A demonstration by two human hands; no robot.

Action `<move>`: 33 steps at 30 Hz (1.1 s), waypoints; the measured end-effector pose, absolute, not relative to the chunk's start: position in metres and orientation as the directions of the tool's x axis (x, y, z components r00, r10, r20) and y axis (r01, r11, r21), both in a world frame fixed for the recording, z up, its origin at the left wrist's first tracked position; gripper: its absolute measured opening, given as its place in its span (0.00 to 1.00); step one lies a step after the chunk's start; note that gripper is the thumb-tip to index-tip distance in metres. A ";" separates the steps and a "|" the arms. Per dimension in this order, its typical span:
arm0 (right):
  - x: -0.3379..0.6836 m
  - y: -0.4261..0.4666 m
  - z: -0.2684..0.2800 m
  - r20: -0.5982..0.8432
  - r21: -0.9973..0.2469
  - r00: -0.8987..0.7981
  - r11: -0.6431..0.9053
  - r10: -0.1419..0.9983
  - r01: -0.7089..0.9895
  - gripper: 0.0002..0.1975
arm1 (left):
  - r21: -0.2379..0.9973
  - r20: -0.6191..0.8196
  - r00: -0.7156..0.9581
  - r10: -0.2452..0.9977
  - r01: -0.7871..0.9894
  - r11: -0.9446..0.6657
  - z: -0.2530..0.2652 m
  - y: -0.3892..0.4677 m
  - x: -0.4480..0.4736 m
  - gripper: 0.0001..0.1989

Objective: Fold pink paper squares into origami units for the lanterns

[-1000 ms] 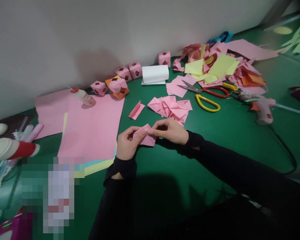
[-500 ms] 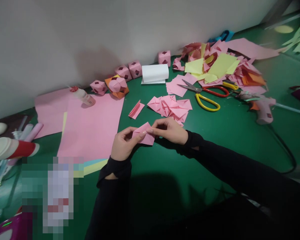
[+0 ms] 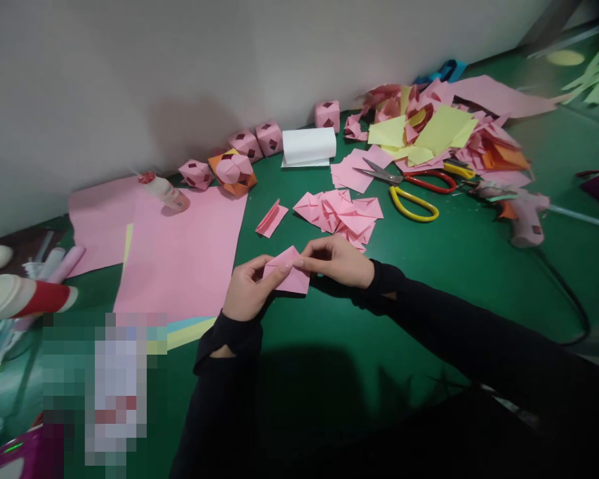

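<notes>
A small piece of folded pink paper (image 3: 295, 282) is held between both hands, just above the green table. My left hand (image 3: 247, 289) pinches its left side, the thumb lying across the top. On its upper right edge, my right hand (image 3: 340, 261) closes thumb and fingers near a crease. Beyond the right hand lies a heap of folded pink paper pieces (image 3: 337, 211). One more folded pink strip (image 3: 271, 218) rests on the table to the left of that heap.
Scissors (image 3: 404, 183) lie open right of the heap, with a glue gun (image 3: 522, 206) farther right. Paper scraps (image 3: 429, 130) pile up behind. Pink paper cubes (image 3: 269, 138) line the wall. At left are large pink sheets (image 3: 184, 253), a small bottle (image 3: 166, 193) and a cup (image 3: 27, 296).
The folded pink paper has tipped very slightly between my fingers. Both hands keep the same grip, and the things on the table stay where they were.
</notes>
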State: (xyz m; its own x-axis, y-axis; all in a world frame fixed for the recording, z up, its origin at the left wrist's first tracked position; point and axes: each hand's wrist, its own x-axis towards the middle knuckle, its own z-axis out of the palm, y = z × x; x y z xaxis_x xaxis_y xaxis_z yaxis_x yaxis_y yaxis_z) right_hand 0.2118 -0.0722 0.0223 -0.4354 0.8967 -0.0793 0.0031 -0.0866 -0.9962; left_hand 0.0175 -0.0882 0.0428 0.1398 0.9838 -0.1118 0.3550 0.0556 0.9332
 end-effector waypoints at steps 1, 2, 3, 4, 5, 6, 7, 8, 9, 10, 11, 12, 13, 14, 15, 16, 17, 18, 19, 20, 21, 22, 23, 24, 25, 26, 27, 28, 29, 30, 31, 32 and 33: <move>0.212 -0.072 0.022 -0.080 -0.996 -0.439 -0.087 0.895 0.003 0.18 | 0.932 -0.106 0.146 0.984 0.358 0.047 0.042 -0.088 0.017 0.14; 0.212 -0.072 0.023 -0.083 -0.996 -0.442 -0.092 0.893 0.000 0.18 | 0.933 -0.095 0.143 0.985 0.357 0.038 0.042 -0.088 0.017 0.14; 0.212 -0.072 0.023 -0.086 -0.995 -0.445 -0.099 0.891 -0.007 0.18 | 0.935 -0.083 0.133 0.988 0.354 0.031 0.042 -0.088 0.017 0.13; 0.212 -0.072 0.024 -0.087 -0.994 -0.447 -0.107 0.890 -0.019 0.18 | 0.936 -0.074 0.122 0.990 0.350 0.026 0.041 -0.089 0.018 0.13; 0.212 -0.072 0.024 -0.083 -0.993 -0.447 -0.113 0.891 -0.039 0.17 | 0.938 -0.063 0.110 0.992 0.345 0.021 0.041 -0.089 0.018 0.12; 0.212 -0.072 0.025 -0.076 -0.991 -0.445 -0.117 0.892 -0.066 0.17 | 0.940 -0.056 0.101 0.993 0.340 0.019 0.041 -0.089 0.019 0.12; 0.212 -0.072 0.026 -0.068 -0.988 -0.441 -0.121 0.895 -0.094 0.16 | 0.942 -0.052 0.100 0.994 0.336 0.016 0.041 -0.090 0.020 0.12; 0.213 -0.072 0.026 -0.059 -0.985 -0.436 -0.125 0.898 -0.122 0.15 | 0.943 -0.050 0.103 0.993 0.332 0.013 0.041 -0.091 0.021 0.12; 0.213 -0.071 0.027 -0.054 -0.981 -0.432 -0.128 0.900 -0.144 0.14 | 0.945 -0.049 0.109 0.993 0.328 0.011 0.041 -0.092 0.023 0.12; 0.214 -0.071 0.027 -0.054 -0.978 -0.429 -0.134 0.902 -0.158 0.13 | 0.946 -0.052 0.120 0.991 0.325 0.010 0.041 -0.092 0.024 0.12; 0.215 -0.070 0.027 -0.057 -0.976 -0.428 -0.140 0.902 -0.166 0.12 | 0.945 -0.057 0.127 0.990 0.327 0.013 0.041 -0.093 0.025 0.12; 0.216 -0.069 0.027 -0.060 -0.975 -0.428 -0.146 0.902 -0.169 0.12 | 0.944 -0.062 0.130 0.990 0.328 0.016 0.042 -0.094 0.026 0.12; 0.217 -0.069 0.027 -0.064 -0.973 -0.430 -0.151 0.901 -0.172 0.11 | 0.945 -0.064 0.127 0.990 0.327 0.020 0.042 -0.095 0.028 0.12; 0.217 -0.068 0.027 -0.065 -0.972 -0.433 -0.155 0.899 -0.175 0.11 | 0.946 -0.066 0.117 0.991 0.323 0.024 0.042 -0.096 0.029 0.12; 0.218 -0.068 0.027 -0.063 -0.971 -0.437 -0.156 0.897 -0.179 0.11 | 0.948 -0.066 0.107 0.992 0.318 0.028 0.042 -0.096 0.029 0.12; 0.218 -0.068 0.028 -0.060 -0.971 -0.441 -0.155 0.896 -0.182 0.11 | 0.949 -0.066 0.103 0.993 0.315 0.030 0.041 -0.097 0.030 0.12; 0.218 -0.068 0.028 -0.057 -0.971 -0.443 -0.153 0.895 -0.183 0.12 | 0.949 -0.066 0.110 0.992 0.313 0.029 0.041 -0.097 0.030 0.12; 0.218 -0.068 0.028 -0.056 -0.972 -0.442 -0.150 0.895 -0.181 0.12 | 0.949 -0.068 0.123 0.990 0.315 0.026 0.041 -0.097 0.031 0.12; 0.218 -0.068 0.029 -0.055 -0.973 -0.439 -0.147 0.897 -0.177 0.12 | 0.948 -0.067 0.131 0.989 0.319 0.022 0.041 -0.097 0.031 0.12; 0.218 -0.068 0.029 -0.056 -0.974 -0.434 -0.145 0.899 -0.174 0.13 | 0.946 -0.064 0.134 0.989 0.324 0.018 0.041 -0.097 0.031 0.12; 0.217 -0.069 0.029 -0.059 -0.974 -0.428 -0.146 0.902 -0.172 0.13 | 0.944 -0.060 0.131 0.990 0.329 0.014 0.041 -0.097 0.031 0.13; 0.217 -0.069 0.029 -0.062 -0.974 -0.423 -0.147 0.904 -0.172 0.13 | 0.942 -0.056 0.122 0.991 0.334 0.012 0.041 -0.097 0.032 0.13; 0.216 -0.069 0.029 -0.064 -0.973 -0.420 -0.150 0.905 -0.174 0.13 | 0.939 -0.051 0.110 0.993 0.344 0.010 0.040 -0.097 0.032 0.13; 0.216 -0.070 0.029 -0.068 -0.972 -0.417 -0.155 0.906 -0.178 0.13 | 0.934 -0.046 0.105 0.993 0.357 0.006 0.040 -0.097 0.032 0.13; 0.216 -0.070 0.028 -0.073 -0.970 -0.417 -0.162 0.906 -0.182 0.13 | 0.929 -0.045 0.114 0.992 0.371 0.000 0.040 -0.097 0.032 0.13; 0.216 -0.070 0.028 -0.077 -0.968 -0.419 -0.169 0.905 -0.186 0.13 | 0.924 -0.046 0.123 0.991 0.382 -0.004 0.039 -0.097 0.032 0.14; 0.216 -0.069 0.028 -0.081 -0.966 -0.422 -0.176 0.903 -0.191 0.13 | 0.922 -0.048 0.127 0.991 0.388 -0.005 0.039 -0.096 0.032 0.14; 0.216 -0.069 0.028 -0.085 -0.964 -0.429 -0.182 0.899 -0.191 0.13 | 0.923 -0.051 0.125 0.991 0.386 -0.001 0.039 -0.096 0.031 0.14; 0.217 -0.068 0.028 -0.083 -0.964 -0.430 -0.182 0.899 -0.194 0.12 | 0.927 -0.054 0.115 0.992 0.375 0.007 0.039 -0.096 0.031 0.14; 0.218 -0.068 0.027 -0.080 -0.964 -0.437 -0.181 0.896 -0.196 0.11 | 0.934 -0.057 0.098 0.994 0.358 0.019 0.039 -0.096 0.031 0.13; 0.218 -0.067 0.027 -0.076 -0.963 -0.442 -0.180 0.894 -0.200 0.11 | 0.940 -0.060 0.076 0.995 0.341 0.031 0.039 -0.096 0.030 0.13; 0.219 -0.066 0.027 -0.077 -0.963 -0.447 -0.183 0.891 -0.199 0.10 | 0.944 -0.061 0.057 0.996 0.328 0.039 0.040 -0.096 0.030 0.13; 0.219 -0.066 0.027 -0.080 -0.963 -0.453 -0.187 0.888 -0.196 0.10 | 0.947 -0.064 0.051 0.997 0.319 0.045 0.040 -0.096 0.031 0.13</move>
State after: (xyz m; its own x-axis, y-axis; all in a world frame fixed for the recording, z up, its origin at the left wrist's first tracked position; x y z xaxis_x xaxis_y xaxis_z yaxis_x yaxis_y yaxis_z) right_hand 0.2193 -0.0661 0.0267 -0.4532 0.8878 -0.0802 -0.1960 -0.1871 -0.9626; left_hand 0.0305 -0.0965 0.0401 0.0515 0.9966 -0.0644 0.3191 0.0447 0.9467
